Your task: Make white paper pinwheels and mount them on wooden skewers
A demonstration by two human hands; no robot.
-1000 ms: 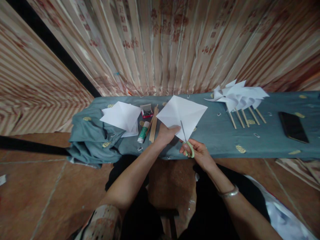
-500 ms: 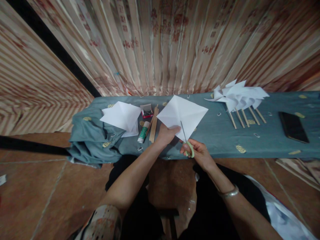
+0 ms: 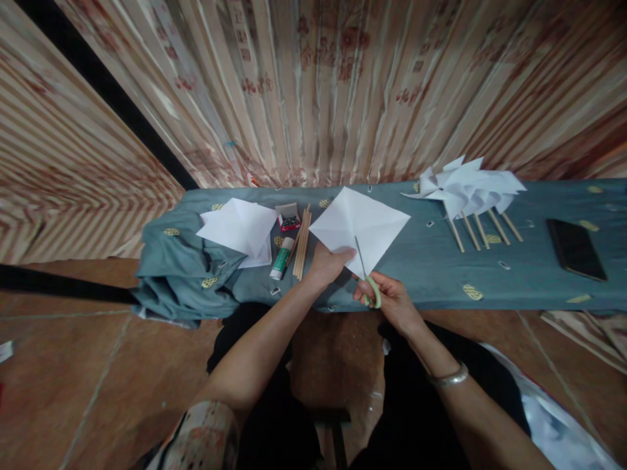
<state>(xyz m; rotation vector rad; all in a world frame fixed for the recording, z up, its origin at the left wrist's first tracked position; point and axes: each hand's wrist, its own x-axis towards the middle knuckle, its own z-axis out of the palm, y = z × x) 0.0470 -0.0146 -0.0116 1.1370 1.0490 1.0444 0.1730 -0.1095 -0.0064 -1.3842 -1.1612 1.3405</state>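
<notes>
A creased white paper square (image 3: pixel 365 219) is turned cornerwise in front of me. My left hand (image 3: pixel 333 263) grips its lower left edge, thumb on top and fingers hidden beneath. In my right hand (image 3: pixel 389 295) is a pair of scissors (image 3: pixel 375 292) with pale green handles. A dark blade lies over the paper, running from the near corner towards the centre; the other blade is hidden below the sheet. Left of the paper are wooden sticks (image 3: pixel 302 245), a green and white glue stick (image 3: pixel 281 258) and a small red box (image 3: pixel 288 219) of dark pins or tacks.
More white paper sheets (image 3: pixel 238 225) lie at the left on the bench's blue-green cloth (image 3: pixel 416 261). Several white paper pinwheels (image 3: pixel 473 186) on sticks rest at the back right. A black phone (image 3: pixel 577 248) lies farther right. A patterned curtain (image 3: pixel 313 98) hangs behind the bench.
Hardly anything differs. The paper sits very slightly farther right in view, while both hands and the scissors keep nearly the same pose.
</notes>
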